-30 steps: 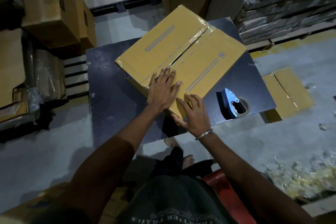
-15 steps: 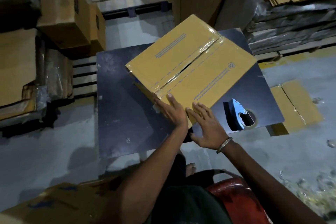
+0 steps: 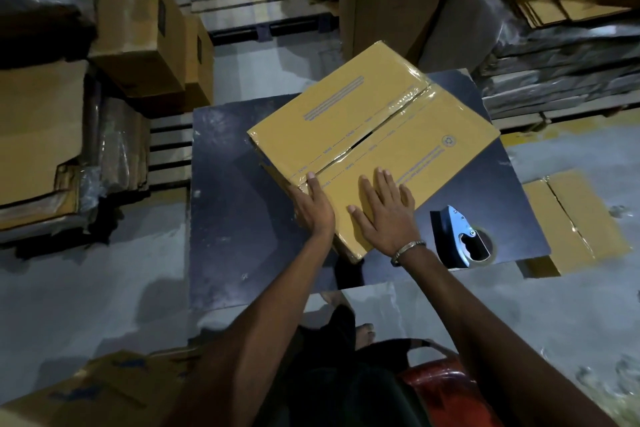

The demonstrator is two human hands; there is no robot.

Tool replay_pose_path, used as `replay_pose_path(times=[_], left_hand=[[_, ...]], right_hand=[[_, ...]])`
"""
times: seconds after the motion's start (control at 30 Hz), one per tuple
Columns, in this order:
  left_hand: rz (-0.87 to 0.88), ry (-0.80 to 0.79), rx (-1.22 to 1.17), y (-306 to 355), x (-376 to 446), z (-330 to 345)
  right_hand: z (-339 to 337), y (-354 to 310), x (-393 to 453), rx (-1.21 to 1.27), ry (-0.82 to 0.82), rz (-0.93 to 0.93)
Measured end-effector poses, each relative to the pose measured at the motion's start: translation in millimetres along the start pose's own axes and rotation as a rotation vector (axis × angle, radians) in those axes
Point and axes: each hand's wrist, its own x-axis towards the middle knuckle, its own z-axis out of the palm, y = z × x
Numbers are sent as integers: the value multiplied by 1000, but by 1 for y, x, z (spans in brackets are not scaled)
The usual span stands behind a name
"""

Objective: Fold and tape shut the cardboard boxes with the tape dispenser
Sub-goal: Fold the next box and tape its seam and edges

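A yellow cardboard box lies on the dark table, its two top flaps folded shut with clear tape along the centre seam. My left hand presses against the box's near side at the seam end, thumb on the top edge. My right hand lies flat with spread fingers on the right flap. The tape dispenser, blue and silver with a tape roll, stands on the table to the right of my right hand, untouched.
Another taped yellow box sits on the floor right of the table. Stacked cartons and flattened cardboard stand at left, a large carton behind. A red stool is under me.
My left hand has slid off the box top down to its near side at the seam end. My right hand has moved up onto the right flap and lies flat there.
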Motion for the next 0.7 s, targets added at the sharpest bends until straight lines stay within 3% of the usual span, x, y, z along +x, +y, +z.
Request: replay_pose_path(times=[0.13,0.23,0.33,0.5,0.63,0.7], left_hand=[[-230,-42,-36,2,0,-6],[-9,106,82,19,12,-10],[148,83,137,37,37,-9],[64,64,158,36,62,-3],[-133,78,109,54,74,-7],[-58,156,112,66,94,-8]], right_hand=[[3,0,-2,-35,43,-12],[0,2,0,-17,41,-4],[-3,4,1,2,46,-6],[-9,6,7,14,24,9],[-22,16,23,-1,27,-26],[-29,22,32,4,28,-64]])
